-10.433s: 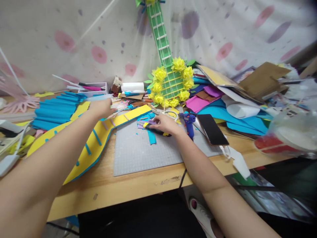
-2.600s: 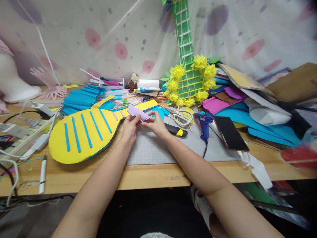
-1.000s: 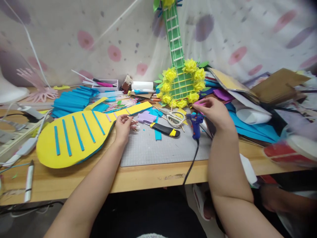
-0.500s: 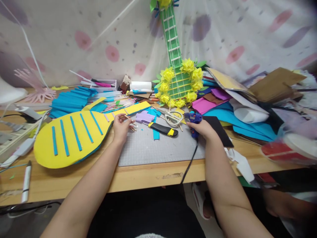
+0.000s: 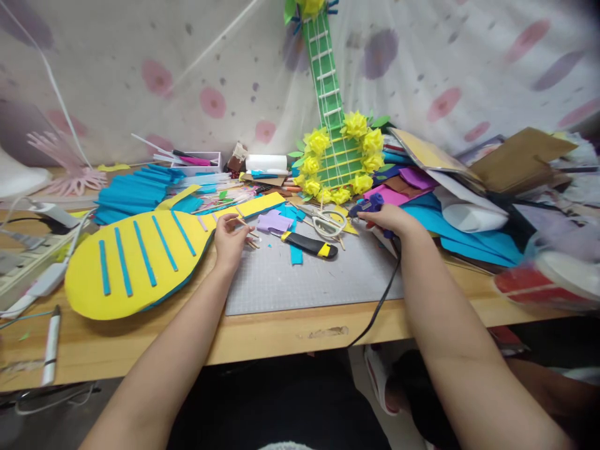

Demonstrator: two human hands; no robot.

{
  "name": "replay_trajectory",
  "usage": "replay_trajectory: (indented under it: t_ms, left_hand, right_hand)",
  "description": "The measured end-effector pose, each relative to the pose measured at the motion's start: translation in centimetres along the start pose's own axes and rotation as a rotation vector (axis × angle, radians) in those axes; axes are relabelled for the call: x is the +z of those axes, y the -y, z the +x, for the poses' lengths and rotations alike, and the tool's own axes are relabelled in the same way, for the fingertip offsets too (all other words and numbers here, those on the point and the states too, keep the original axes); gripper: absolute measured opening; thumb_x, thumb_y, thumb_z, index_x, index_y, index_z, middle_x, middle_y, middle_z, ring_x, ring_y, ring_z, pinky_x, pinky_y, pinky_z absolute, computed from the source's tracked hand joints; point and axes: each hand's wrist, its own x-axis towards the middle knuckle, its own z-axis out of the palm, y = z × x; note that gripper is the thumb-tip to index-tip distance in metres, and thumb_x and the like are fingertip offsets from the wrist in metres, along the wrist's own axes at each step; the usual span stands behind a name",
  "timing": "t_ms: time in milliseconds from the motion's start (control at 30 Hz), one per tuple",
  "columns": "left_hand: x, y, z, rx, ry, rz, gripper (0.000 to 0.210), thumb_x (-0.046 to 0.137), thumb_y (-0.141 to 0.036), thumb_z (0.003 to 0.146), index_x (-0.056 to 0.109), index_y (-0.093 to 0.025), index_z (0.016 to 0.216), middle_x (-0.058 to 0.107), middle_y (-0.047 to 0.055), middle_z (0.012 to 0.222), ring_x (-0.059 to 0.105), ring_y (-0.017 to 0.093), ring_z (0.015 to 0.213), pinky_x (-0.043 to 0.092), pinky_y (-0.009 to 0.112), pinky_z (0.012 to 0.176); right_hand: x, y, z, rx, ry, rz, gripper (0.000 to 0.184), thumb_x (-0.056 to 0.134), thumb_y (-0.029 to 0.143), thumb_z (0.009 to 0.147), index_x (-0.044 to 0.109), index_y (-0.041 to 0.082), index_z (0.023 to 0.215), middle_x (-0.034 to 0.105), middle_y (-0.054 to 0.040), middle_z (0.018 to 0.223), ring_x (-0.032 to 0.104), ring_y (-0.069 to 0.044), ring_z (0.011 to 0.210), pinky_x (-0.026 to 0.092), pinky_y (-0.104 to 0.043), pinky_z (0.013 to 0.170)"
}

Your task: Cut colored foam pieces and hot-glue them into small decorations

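Observation:
My left hand [image 5: 229, 242] is closed in a pinch on thin wooden sticks [image 5: 252, 242], beside the narrow neck of a yellow guitar-shaped cutout [image 5: 84, 275] with blue strips across its body. My right hand [image 5: 391, 220] is wrapped round a dark blue hot glue gun [image 5: 372, 203], its black cord [image 5: 382, 300] hanging over the table's front edge. Between the hands, on a grey cutting mat [image 5: 309, 287], lie a black-and-yellow utility knife [image 5: 307, 244], white-handled scissors [image 5: 330, 224], a purple paper scrap [image 5: 274, 221] and blue strips [image 5: 296, 253].
A green paper guitar [image 5: 335, 150] ringed with yellow flowers leans at the back. Blue crepe paper [image 5: 134, 190] and a power strip [image 5: 28, 262] are to the left, a marker [image 5: 51, 347] in front. Coloured paper [image 5: 473, 234] and a red-and-white tub [image 5: 548, 281] crowd the right.
My right hand has moved the glue gun slightly right and away from me, and its cord has swung right. The forearm now covers the black rectangle. My left hand has barely moved.

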Motion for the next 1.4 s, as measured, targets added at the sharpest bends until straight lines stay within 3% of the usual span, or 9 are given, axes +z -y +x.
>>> replay_trajectory:
  t_ms: [167,300,567,733,933,1067,1200,1300,1400]
  left_hand:
    - [0.0,-0.1,-0.2,0.004,0.007,0.002,0.044,0.069,-0.021,0.054,0.044,-0.02,0.09,0.053,-0.002,0.08,0.065,0.017,0.066,0.049,0.021,0.044]
    - [0.0,-0.1,-0.2,0.009,0.014,0.005,0.044,0.068,-0.022,0.055,0.043,-0.019,0.091,0.053,-0.001,0.08,0.066,0.018,0.067,0.049,0.021,0.044]
    - [0.0,0.1,-0.1,0.01,0.029,0.027,0.045,0.069,-0.023,0.056,0.043,-0.02,0.092,0.054,-0.001,0.082,0.066,0.017,0.066,0.049,0.021,0.044]
    - [0.0,0.2,-0.1,0.013,0.037,0.028,0.045,0.069,-0.023,0.055,0.043,-0.02,0.093,0.053,-0.001,0.083,0.066,0.016,0.066,0.049,0.02,0.044]
    - [-0.2,0.4,-0.2,0.012,0.039,0.045,0.044,0.068,-0.024,0.056,0.044,-0.02,0.092,0.052,-0.001,0.086,0.066,0.016,0.066,0.049,0.02,0.044]
    - [0.1,0.1,-0.3,0.02,0.031,0.078,0.04,0.065,-0.021,0.058,0.041,-0.021,0.09,0.055,0.001,0.09,0.064,0.014,0.063,0.046,0.019,0.042]
    - [3.3,-1.1,-0.2,0.106,0.152,0.184,0.032,0.053,-0.012,0.064,0.038,-0.022,0.089,0.062,0.001,0.086,0.06,0.01,0.06,0.045,0.02,0.049]
    - [8.2,-2.1,0.0,0.176,0.479,0.39,0.023,0.046,-0.011,0.071,0.04,-0.022,0.091,0.065,0.002,0.083,0.06,0.013,0.063,0.048,0.027,0.06]
    - [13.8,-2.4,0.2,0.271,0.744,0.718,0.018,0.045,-0.013,0.075,0.046,-0.021,0.091,0.066,0.006,0.092,0.062,0.02,0.087,0.045,0.034,0.077]
  right_hand:
    - [-1.4,0.9,0.8,-0.048,-0.037,-0.042,0.025,0.066,0.039,0.069,0.062,0.014,0.065,0.062,-0.0051,0.055,0.049,-0.011,0.042,0.039,-0.023,0.043]
    - [-1.7,0.2,1.5,-0.071,-0.059,0.097,0.025,0.07,0.039,0.066,0.062,0.015,0.068,0.06,-0.0039,0.05,0.049,-0.011,0.04,0.038,-0.023,0.04]
    - [-1.2,-0.6,2.0,0.02,0.196,0.673,0.015,0.059,0.026,0.081,0.053,0.015,0.073,0.067,-0.0076,0.064,0.039,-0.003,0.034,0.032,-0.015,0.032]
    - [-0.5,-0.6,1.6,0.122,0.25,0.892,0.023,0.045,0.024,0.089,0.046,0.015,0.068,0.057,-0.0017,0.052,0.036,-0.001,0.031,0.03,-0.012,0.03]
    - [0.7,-1.1,1.4,0.184,0.12,0.878,0.018,0.05,0.024,0.087,0.048,0.016,0.072,0.05,0.0032,0.048,0.044,-0.004,0.035,0.036,-0.014,0.033]
    - [1.5,-1.4,1.6,0.106,0.013,0.643,0.014,0.059,0.024,0.081,0.052,0.015,0.073,0.054,0.0005,0.05,0.053,-0.009,0.043,0.037,-0.016,0.036]
    - [1.5,-0.6,1.2,0.029,0.001,0.292,0.02,0.06,0.031,0.078,0.056,0.013,0.071,0.057,-0.0027,0.05,0.051,-0.011,0.041,0.04,-0.022,0.039]
    - [0.8,0.5,0.7,0.004,-0.015,0.132,0.023,0.059,0.033,0.078,0.057,0.013,0.068,0.058,-0.0043,0.052,0.05,-0.011,0.04,0.041,-0.023,0.04]
    - [0.1,1.1,0.5,-0.037,-0.001,0.12,0.021,0.062,0.032,0.075,0.057,0.013,0.065,0.058,-0.0038,0.051,0.049,-0.009,0.039,0.039,-0.02,0.037]
